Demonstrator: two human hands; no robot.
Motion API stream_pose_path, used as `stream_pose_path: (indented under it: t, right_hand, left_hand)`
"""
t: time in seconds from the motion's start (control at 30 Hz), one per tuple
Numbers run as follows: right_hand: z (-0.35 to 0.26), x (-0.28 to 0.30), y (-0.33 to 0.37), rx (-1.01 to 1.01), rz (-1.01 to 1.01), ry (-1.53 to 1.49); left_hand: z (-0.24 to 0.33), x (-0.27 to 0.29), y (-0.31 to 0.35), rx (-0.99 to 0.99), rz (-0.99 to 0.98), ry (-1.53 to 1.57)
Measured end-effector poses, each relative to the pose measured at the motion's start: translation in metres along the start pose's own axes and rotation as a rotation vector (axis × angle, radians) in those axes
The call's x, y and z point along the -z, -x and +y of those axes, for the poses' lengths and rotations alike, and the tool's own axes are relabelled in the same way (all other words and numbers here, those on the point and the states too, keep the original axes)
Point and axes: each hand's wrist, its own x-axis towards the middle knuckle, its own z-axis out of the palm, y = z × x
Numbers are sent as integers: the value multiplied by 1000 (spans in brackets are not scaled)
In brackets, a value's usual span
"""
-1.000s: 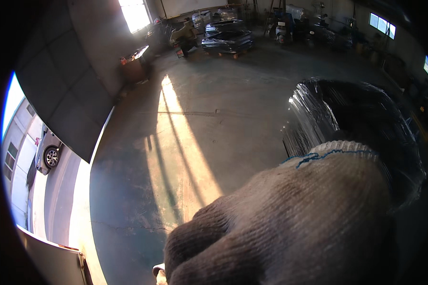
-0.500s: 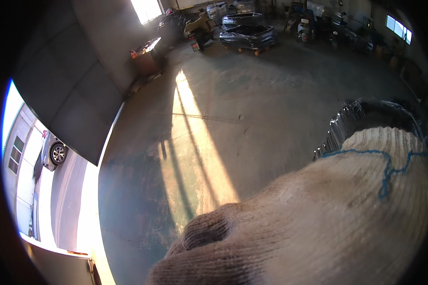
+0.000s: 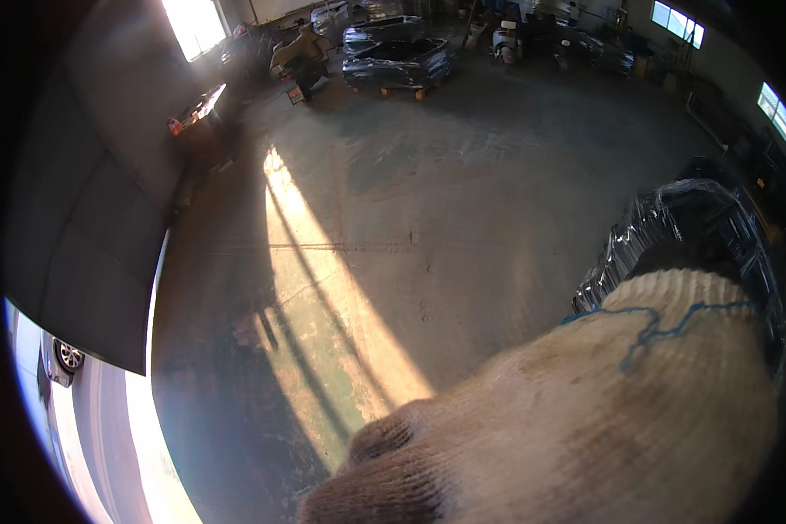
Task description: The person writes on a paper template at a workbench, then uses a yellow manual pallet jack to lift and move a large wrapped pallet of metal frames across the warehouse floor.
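My right hand [image 3: 550,419], in a cream knit glove with brown-stained fingers, fills the lower right very close to the camera. A wavy blue thread crosses the glove's cuff, and a dark sleeve [image 3: 686,255] shows past it. The hand points toward the lower left, where the finger parts in view look bent. The fingertips are out of the picture, so whatever they touch or hold is hidden. Behind the wrist is a bulky shape in shiny black plastic wrap [image 3: 616,262]. My left hand is not in view.
A worn green-grey concrete floor [image 3: 498,201] carries a bright strip of sunlight. Black wrapped goods [image 3: 397,70] rest on a pallet at the back. A wooden box-like stand [image 3: 203,131] is by the left wall. A large grey door [image 3: 87,253] stands at left, with a car [image 3: 61,360] outside.
My view has turned to the right, so the floor, door and back goods sit further left. Another window shows at right. My gloved hand stays close to the camera in much the same pose.
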Motion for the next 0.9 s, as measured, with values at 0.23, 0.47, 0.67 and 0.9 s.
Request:
stream_pose_path:
  t: [0.23,0.47,0.67,0.9]
  right_hand:
    - [112,43,-92,17,242,98]
    - [270,85,-204,251,636,285]
    - [413,177,-332,392,544,173]
    - [623,220,-479,165,122,52]
  left_hand:
    - [57,17,-177,-15,7,-16]
    - [129,1,-352,57,74,-40]
    - [222,-6,-490,112,65,-70]
    - [284,-29,-639,249,26,-48]
